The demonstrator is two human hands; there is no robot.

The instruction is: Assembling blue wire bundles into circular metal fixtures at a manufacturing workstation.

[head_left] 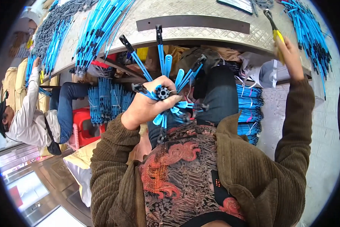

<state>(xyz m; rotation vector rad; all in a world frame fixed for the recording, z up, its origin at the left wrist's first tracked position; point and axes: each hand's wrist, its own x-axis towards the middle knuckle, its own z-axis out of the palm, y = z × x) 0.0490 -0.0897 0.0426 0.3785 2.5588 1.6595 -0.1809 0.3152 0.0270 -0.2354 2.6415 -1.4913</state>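
In my left hand (149,106) is an umbrella frame, its fingers closed around the black notched hub (163,93). Blue folding ribs (138,65) with black joints fan out from the hub on all sides. A short piece of thin wire sticks out beside the hub, near my thumb. Off to the right, at the table's edge, my right hand (291,56) is wrapped round the yellow handles of a pair of pliers (273,25). The metal jaws of the pliers point away from me over the tabletop, apart from the frame.
The table (192,41) carries a dark metal strip (192,23), bundles of blue ribs (96,32) at left and more ribs (308,32) at right. Tied rib bundles (249,109) are stacked below. At far left a co-worker (35,117) sits by a red stool (83,123).
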